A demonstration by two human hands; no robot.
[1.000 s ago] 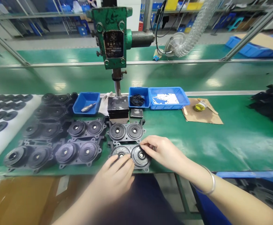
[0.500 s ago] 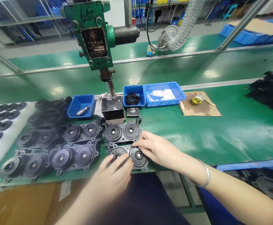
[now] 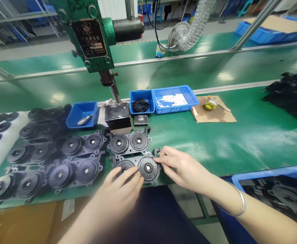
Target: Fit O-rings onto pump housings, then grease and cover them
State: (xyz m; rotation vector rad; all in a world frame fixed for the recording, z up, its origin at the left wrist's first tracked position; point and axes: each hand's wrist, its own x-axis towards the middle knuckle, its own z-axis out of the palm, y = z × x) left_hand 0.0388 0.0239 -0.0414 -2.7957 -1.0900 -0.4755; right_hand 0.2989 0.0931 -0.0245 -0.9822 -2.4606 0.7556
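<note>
Nearest me on the bench lies a black twin-disc housing [image 3: 148, 174] with a pale dot at the centre of its right disc. My left hand [image 3: 124, 189] lies over the left disc with its fingers stretched out, hiding much of it. At the upper right rim of the right disc, my right hand [image 3: 180, 166] presses an index fingertip, thumb and fingers drawn together. Whether anything small is between those fingers cannot be made out. A similar housing [image 3: 129, 144] sits just behind, in front of the press's black block [image 3: 117, 115].
A green press [image 3: 89, 40] rises at the back. Several more housings [image 3: 75, 171] stand in rows at left. Blue bins hold black rings [image 3: 140, 105], white strips [image 3: 172, 100] and a metal tool [image 3: 85, 120]. Cardboard [image 3: 204, 117] bears a small jar [image 3: 209, 106]. A blue crate [image 3: 270, 171] is at lower right.
My right fingertip has moved rightward along the rim of the right disc, from its upper left to its upper right. My left hand stays on the left disc. The view has shifted slightly.
</note>
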